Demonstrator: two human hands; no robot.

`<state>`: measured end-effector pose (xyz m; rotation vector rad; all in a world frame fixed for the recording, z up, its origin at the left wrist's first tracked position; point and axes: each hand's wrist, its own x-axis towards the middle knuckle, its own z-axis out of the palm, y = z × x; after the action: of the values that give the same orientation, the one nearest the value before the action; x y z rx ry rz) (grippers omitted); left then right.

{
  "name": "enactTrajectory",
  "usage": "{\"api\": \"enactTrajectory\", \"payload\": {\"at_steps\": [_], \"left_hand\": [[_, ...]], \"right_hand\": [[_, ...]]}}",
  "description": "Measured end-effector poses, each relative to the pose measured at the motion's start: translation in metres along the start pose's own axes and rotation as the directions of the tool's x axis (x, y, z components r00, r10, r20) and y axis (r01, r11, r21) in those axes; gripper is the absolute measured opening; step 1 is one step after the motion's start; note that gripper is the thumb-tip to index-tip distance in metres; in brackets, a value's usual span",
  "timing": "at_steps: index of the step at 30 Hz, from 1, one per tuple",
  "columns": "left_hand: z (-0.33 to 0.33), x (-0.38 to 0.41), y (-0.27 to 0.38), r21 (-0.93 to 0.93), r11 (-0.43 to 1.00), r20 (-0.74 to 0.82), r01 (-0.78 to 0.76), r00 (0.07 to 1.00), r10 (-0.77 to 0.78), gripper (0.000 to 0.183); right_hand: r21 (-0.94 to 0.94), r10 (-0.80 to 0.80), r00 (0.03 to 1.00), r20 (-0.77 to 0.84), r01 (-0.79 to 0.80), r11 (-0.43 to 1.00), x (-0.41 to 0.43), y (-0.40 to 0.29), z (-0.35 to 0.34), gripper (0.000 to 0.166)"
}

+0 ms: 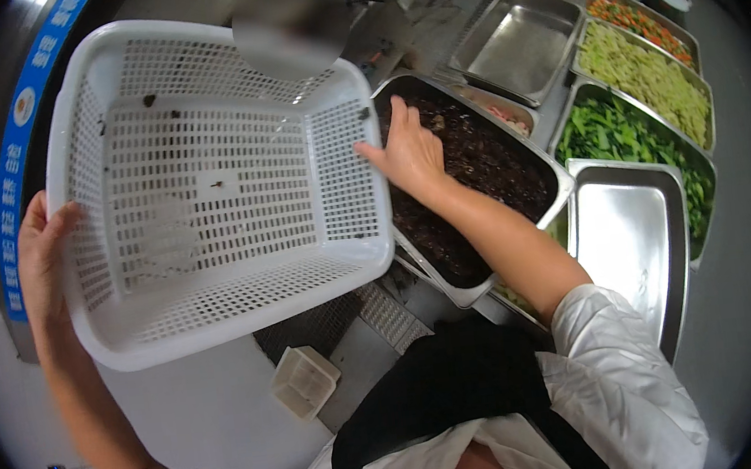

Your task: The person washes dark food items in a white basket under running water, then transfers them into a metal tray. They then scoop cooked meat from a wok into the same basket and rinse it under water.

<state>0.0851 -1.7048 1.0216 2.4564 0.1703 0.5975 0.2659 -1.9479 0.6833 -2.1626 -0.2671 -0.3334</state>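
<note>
A white perforated plastic basket [216, 217] is tilted with its inside towards me, a few dark scraps stuck to its walls and bottom. My left hand [51, 248] grips its left rim, thumb inside. My right hand [411, 152] is at the right rim, fingers spread over a steel tray's dark food, which looks like wood ear fungus [505, 166]; its thumb tip meets or nearly meets the rim, and I see nothing held in it. The deep steel tray [454, 293] stands right beside the basket.
Right of the dark food are steel trays of green leaves [612, 130], pale green shreds [639, 69] and diced orange-green vegetables [642, 24]. Two steel pans, one nearer [622, 229] and one farther [520, 41], show bare bottoms. A small plastic tub [305, 381] sits low, below the basket.
</note>
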Motion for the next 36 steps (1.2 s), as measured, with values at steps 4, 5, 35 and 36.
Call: {"api": "enactTrajectory", "payload": {"at_steps": [4, 5, 35, 36], "left_hand": [[0.0, -0.01, -0.006, -0.113, 0.994, -0.052, 0.001, 0.999, -0.007, 0.026], [-0.003, -0.014, -0.016, -0.144, 0.989, -0.055, 0.026, 0.998, -0.034, 0.026], [0.027, -0.028, -0.021, -0.35, 0.935, 0.012, -0.064, 0.997, 0.073, 0.03], [0.027, -0.027, -0.019, -0.337, 0.939, 0.015, -0.073, 0.996, 0.083, 0.03]], "right_hand": [[0.092, -0.025, 0.994, -0.11, 0.035, 0.995, 0.05, 0.011, 0.029, 0.047], [0.19, 0.081, 0.995, -0.056, -0.069, 0.979, 0.053, 0.016, 0.034, 0.034], [0.678, -0.351, 0.934, -0.069, 0.302, 0.67, 0.099, -0.265, 0.023, 0.022], [0.63, -0.325, 0.939, -0.116, 0.322, 0.707, 0.097, -0.255, 0.02, 0.022]]}}
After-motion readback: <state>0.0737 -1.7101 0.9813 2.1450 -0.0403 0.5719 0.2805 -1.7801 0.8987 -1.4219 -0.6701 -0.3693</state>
